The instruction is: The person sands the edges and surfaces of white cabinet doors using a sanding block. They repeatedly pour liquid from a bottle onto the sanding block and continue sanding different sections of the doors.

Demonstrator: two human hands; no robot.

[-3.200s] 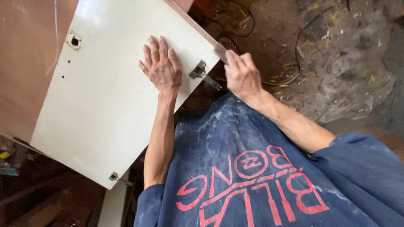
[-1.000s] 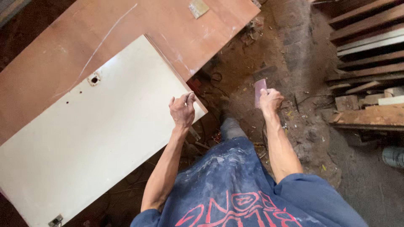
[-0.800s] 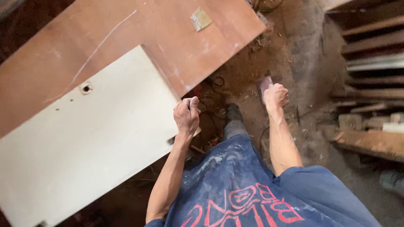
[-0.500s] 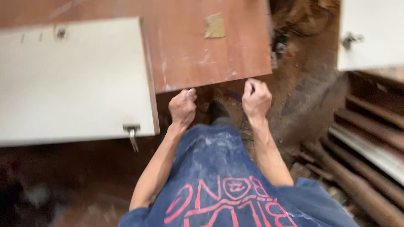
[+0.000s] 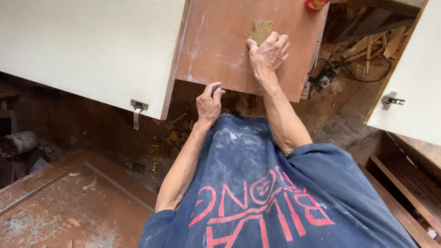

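My right hand [image 5: 268, 51] rests on a brown wooden panel [image 5: 216, 50], its fingertips on a small tan square of sandpaper [image 5: 260, 31] lying flat there. My left hand [image 5: 209, 102] is loosely curled at the panel's near edge, holding nothing that I can see. A cream-white cabinet door [image 5: 87, 46] with a metal hinge [image 5: 137, 110] overlaps the brown panel on the left.
A second white door [image 5: 413, 87] with a hinge [image 5: 391, 99] stands at the right. A red can [image 5: 315, 4] sits at the panel's far edge. Wood scraps and a cable lie on the dirt floor at upper right. Dusty brown boards [image 5: 69, 197] lie at lower left.
My view swung round over the panels. My right hand left the floor side and reached onto the brown panel to the sandpaper. My left hand let go of the white door's edge.
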